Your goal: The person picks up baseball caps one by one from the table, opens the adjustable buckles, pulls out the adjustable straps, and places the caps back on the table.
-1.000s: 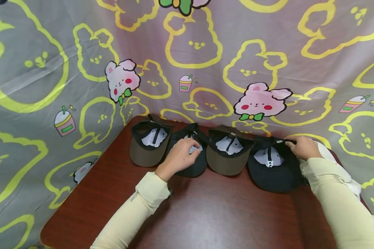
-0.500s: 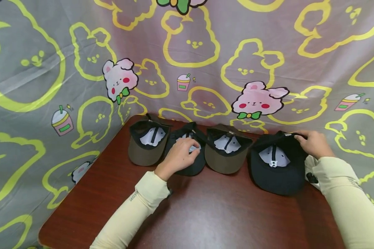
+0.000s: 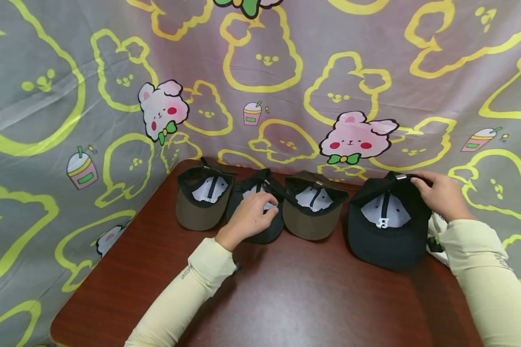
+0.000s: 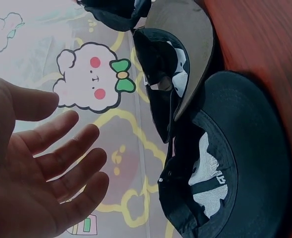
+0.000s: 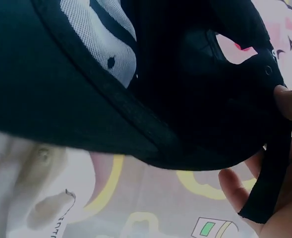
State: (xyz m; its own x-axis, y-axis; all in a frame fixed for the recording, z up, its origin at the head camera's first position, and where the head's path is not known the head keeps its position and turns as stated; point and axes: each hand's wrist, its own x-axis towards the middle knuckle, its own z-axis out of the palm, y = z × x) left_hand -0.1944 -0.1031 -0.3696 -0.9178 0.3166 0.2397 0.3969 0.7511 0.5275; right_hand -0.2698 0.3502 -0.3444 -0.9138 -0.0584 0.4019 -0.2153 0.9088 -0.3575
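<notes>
Four upturned caps stand in a row. The right hand [image 3: 444, 195] pinches the back strap of the rightmost black cap [image 3: 388, 248]; in the right wrist view its thumb and fingers hold the strap [image 5: 269, 183] of that cap [image 5: 31, 84]. Above the second cap [image 3: 267, 231], a black one, the left hand [image 3: 253, 217] hovers with bent, relaxed fingers and nothing in them. The left wrist view has this hand [image 4: 51, 153] with fingers apart, beside the black cap [image 4: 255, 148] and a brown cap [image 4: 195, 29].
A brown cap [image 3: 199, 214] lies at the far left, another brown cap [image 3: 314, 224] between the two black ones. White cloth [image 3: 436, 236] lies right of the rightmost cap, partly hidden by the right arm. A patterned curtain [image 3: 278, 111] hangs behind the brown table [image 3: 286, 289].
The right hand has moved right and slightly up, and the rightmost black cap has shifted right with it, widening the space beside the brown cap. The left hand has stayed nearly still.
</notes>
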